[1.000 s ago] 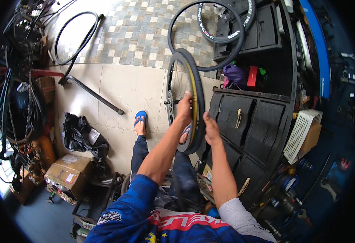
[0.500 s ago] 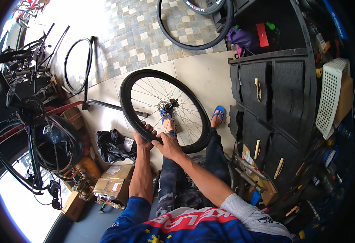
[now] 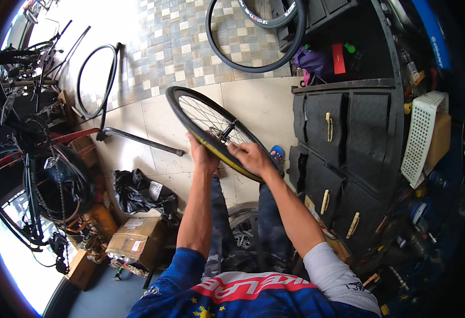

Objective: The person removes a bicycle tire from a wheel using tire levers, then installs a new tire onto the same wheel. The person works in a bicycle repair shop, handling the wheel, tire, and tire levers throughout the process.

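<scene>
A spoked bicycle wheel [image 3: 179,112] with a black rim and tyre is held tilted in front of my legs, its near edge toward me. A yellow strip [image 3: 236,163] runs along that edge; whether it is on the rim or the tyre I cannot tell. My left hand [image 3: 203,153] grips the wheel's near left side, its thumb up along the edge. Closed at the near right side, my right hand [image 3: 250,159] has its fingers over the rim. Behind the spokes, the hub [image 3: 226,130] shows in part.
A loose tyre [image 3: 211,40] and another wheel [image 3: 275,22] lie at the far right. Black drawers [image 3: 322,119] stand on the right beside a white perforated basket [image 3: 420,138]. Bicycle frames crowd the left, near a black plastic bag [image 3: 137,193] and a cardboard box [image 3: 134,237].
The wheel has tipped to a steeper, more edge-on angle, bringing its yellow strip into view. Both hands have moved farther from me, and the right hand has slid rightward along the rim.
</scene>
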The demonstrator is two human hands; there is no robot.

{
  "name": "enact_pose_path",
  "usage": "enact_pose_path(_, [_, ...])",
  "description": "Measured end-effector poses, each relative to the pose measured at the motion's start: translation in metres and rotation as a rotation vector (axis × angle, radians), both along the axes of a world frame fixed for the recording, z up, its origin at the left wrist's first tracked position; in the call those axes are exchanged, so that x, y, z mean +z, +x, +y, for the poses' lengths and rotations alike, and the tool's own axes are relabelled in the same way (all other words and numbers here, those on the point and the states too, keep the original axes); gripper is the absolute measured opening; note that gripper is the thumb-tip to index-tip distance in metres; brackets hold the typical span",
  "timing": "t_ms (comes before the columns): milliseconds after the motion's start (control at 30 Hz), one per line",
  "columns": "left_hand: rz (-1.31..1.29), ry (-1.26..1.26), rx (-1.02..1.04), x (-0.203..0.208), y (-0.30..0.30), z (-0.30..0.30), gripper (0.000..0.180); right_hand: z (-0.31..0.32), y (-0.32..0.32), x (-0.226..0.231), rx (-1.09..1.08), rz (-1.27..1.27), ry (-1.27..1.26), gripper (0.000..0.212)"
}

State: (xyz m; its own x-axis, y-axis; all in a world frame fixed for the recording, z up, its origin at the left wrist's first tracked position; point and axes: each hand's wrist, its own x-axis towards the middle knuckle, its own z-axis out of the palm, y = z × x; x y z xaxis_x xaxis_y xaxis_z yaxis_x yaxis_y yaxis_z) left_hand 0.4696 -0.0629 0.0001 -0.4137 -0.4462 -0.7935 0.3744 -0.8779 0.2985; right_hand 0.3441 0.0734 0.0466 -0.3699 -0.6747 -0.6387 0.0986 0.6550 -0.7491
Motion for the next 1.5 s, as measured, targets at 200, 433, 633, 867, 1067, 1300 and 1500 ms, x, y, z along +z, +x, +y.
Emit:
enact_pose_path(200, [-0.191,-0.072,-0.009,0.003,-0.104,0.022,0.062,0.026,-0.063,0.022,-0.123,-0.105,0.062,0.080])
enact_pose_path(433, [-0.382,-0.122,-0.170,0.006,-0.144,0.039,0.069,0.048,-0.066,0.022,-0.299,-0.112,0.070,0.075])
enact_pose_path(633, [-0.540,-0.156,-0.145,0.007,-0.163,0.045,0.069,0.060,-0.055,0.027,-0.271,0.287,0.052,0.066])
enact_pose_path(867, [-0.421,-0.068,-0.106,0.006,-0.166,0.011,0.069,0.075,-0.054,0.017,-0.189,0.091,0.095,0.062])
enact_pose_path(1067, [-0.397,-0.017,0.016,0.007,-0.175,-0.017,0.069,0.076,-0.046,0.011,-0.089,0.316,0.067,0.053])
enact_pose_path(1300, [-0.359,-0.008,0.035,0.013,-0.180,-0.025,0.068,0.060,-0.041,0.019,-0.158,0.563,0.119,0.048])
enact_pose_path(1500, [-0.420,-0.016,0.070,0.005,-0.189,-0.029,0.070,0.060,-0.022,0.007,-0.204,0.818,0.091,0.046])
